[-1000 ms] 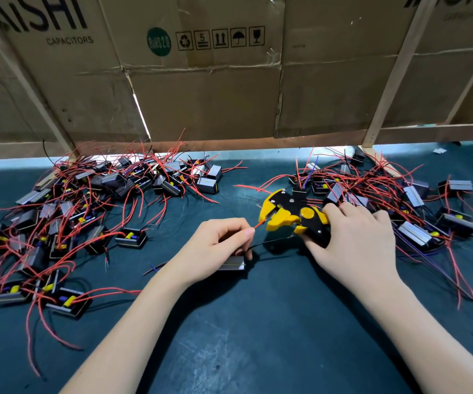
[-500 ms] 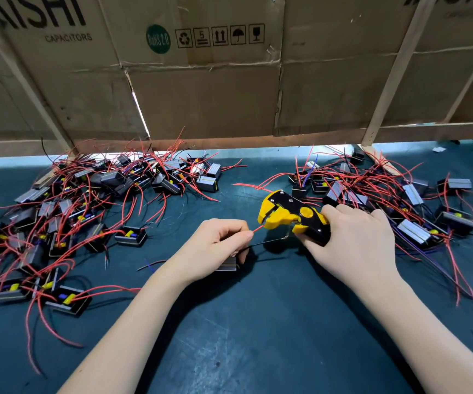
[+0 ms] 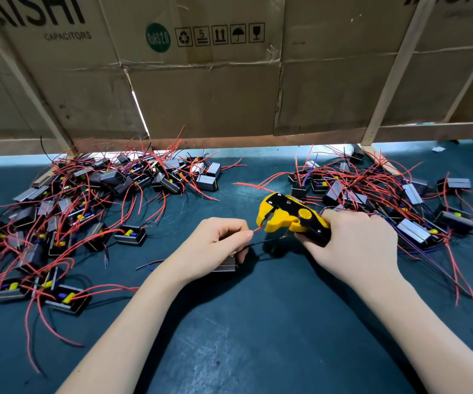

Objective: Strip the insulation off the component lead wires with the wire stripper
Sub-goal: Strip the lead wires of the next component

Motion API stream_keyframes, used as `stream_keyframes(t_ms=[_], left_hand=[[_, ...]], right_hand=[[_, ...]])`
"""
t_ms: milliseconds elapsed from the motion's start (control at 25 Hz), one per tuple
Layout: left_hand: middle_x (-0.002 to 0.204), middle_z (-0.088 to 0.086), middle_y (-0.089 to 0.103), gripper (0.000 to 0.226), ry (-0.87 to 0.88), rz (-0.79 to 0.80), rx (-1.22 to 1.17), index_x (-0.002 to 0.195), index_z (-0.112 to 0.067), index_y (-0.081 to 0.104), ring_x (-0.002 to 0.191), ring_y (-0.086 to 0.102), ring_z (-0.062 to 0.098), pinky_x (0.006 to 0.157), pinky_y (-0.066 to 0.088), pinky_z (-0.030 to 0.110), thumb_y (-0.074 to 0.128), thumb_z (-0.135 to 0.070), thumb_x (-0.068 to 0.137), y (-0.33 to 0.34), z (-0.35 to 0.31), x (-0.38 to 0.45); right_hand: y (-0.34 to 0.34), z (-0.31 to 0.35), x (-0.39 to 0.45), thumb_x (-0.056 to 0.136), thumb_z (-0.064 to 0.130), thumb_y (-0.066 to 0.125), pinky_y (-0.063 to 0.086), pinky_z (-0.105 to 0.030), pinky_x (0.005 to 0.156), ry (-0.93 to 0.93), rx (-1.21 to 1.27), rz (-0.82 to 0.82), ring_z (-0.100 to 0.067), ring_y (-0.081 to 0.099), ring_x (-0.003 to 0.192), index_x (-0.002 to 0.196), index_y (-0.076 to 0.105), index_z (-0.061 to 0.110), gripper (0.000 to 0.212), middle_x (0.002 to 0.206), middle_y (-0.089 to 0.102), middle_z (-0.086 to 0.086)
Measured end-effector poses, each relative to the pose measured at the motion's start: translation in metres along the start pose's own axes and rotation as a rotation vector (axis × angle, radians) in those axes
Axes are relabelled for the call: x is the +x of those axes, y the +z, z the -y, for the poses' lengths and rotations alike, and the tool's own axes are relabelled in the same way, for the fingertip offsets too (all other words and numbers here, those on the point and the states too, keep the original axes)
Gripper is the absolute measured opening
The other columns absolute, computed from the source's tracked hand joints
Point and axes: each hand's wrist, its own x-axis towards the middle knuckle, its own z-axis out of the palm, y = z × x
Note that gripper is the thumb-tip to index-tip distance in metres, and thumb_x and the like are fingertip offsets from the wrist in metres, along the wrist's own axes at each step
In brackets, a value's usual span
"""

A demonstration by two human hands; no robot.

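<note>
Left hand: the left hand (image 3: 215, 245) is curled, thumb and forefinger pinching a red lead wire (image 3: 257, 229) whose short free end points toward the wire stripper.
Component: a small dark component (image 3: 225, 268) sits under the left hand's lower fingers, mostly hidden; whether it touches the tabletop cannot be told.
Black lead: a thin black wire (image 3: 260, 242) runs from the left hand toward the wire stripper, below it.
Right hand: the right hand (image 3: 354, 245) is wrapped around the handles of the wire stripper (image 3: 289, 217), gripping it.
Wire stripper: yellow and black, its head points at the left hand and its yellow jaws stand apart; the red lead's tip is just at the jaw mouth, and whether it is touching them cannot be told.
Left pile: left of the wire stripper, a heap of components (image 3: 81, 211) with red wires is spread over the tabletop (image 3: 258, 336).
Right pile: behind and to the right of the wire stripper lies a second heap (image 3: 394, 200), close against the right hand.
Backdrop: beyond the wire stripper, flattened cardboard sheets (image 3: 201, 95) printed with "CAPACITORS" stand on wooden slats (image 3: 394, 69).
</note>
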Motion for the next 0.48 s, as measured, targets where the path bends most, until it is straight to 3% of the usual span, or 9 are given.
stream_keyframes(t_ms=[120,280,360,440,480], left_hand=[[0.062,-0.003,0.062,0.034,0.016,-0.032,0.036,0.066,-0.015,0.053,0.058,0.043,0.011,0.059,0.036,0.023,0.050,-0.029,0.097,-0.001,-0.001,0.000],[0.073,-0.004,0.067,0.025,0.049,-0.239,0.115,0.078,-0.016,0.062,0.056,0.049,0.001,0.060,0.038,0.017,0.052,-0.020,0.101,0.003,-0.002,0.000],[0.108,-0.007,0.070,0.016,0.101,-0.180,-0.038,0.110,-0.016,0.063,0.086,0.065,0.000,0.077,0.050,0.020,0.051,-0.013,0.101,0.012,-0.010,0.001],[0.146,-0.012,0.048,0.047,0.159,-0.060,-0.093,0.144,-0.022,0.040,0.127,0.053,0.002,0.101,0.046,0.025,0.052,-0.015,0.100,0.023,-0.015,0.002],[0.152,-0.015,0.039,0.058,0.174,-0.064,-0.021,0.150,-0.025,0.030,0.134,0.046,0.002,0.106,0.041,0.024,0.054,-0.018,0.098,0.023,-0.017,0.002]], right_hand=[[0.002,-0.003,0.001,0.079,0.061,0.064,0.032,-0.039,0.070,0.011,0.039,-0.108,-0.033,0.061,0.079,0.083,0.060,0.012,0.049,0.079,0.062,-0.008],[0.002,-0.015,0.005,0.080,0.063,0.059,0.034,-0.040,0.071,0.113,0.126,-0.155,-0.034,0.062,0.080,0.081,0.056,0.013,0.050,0.079,0.062,-0.007],[0.001,-0.019,0.006,0.079,0.062,0.059,0.035,-0.041,0.071,0.146,0.162,-0.142,-0.035,0.063,0.080,0.081,0.057,0.013,0.049,0.078,0.062,-0.008],[-0.001,-0.021,0.006,0.078,0.059,0.062,0.038,-0.042,0.070,0.174,0.238,-0.159,-0.037,0.062,0.078,0.080,0.056,0.013,0.046,0.077,0.062,-0.009],[-0.003,-0.021,0.006,0.078,0.058,0.064,0.040,-0.042,0.070,0.189,0.282,-0.169,-0.037,0.062,0.078,0.079,0.055,0.014,0.044,0.076,0.061,-0.009]])
